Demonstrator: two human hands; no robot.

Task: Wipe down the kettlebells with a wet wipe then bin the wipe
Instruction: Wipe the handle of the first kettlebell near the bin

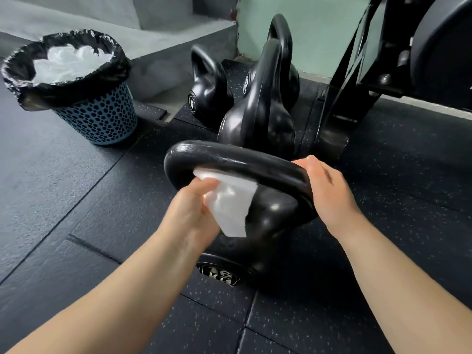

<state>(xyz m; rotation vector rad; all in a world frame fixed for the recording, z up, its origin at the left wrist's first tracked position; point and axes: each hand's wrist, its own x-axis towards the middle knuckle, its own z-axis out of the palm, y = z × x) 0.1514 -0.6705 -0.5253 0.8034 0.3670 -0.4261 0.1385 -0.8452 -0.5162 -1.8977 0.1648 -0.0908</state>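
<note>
A black 16 kg kettlebell stands on the floor just in front of me. My left hand pinches a white wet wipe and presses it against the underside of the handle, inside the loop. My right hand wraps the handle's right end. Behind it stand a tall kettlebell, a small one marked 6 and another at the back. A blue perforated bin with a black liner holds white wipes at the left.
Dark speckled rubber floor tiles surround the kettlebells. A black metal rack frame rises at the right, close behind the kettlebells. A grey concrete step runs behind the bin.
</note>
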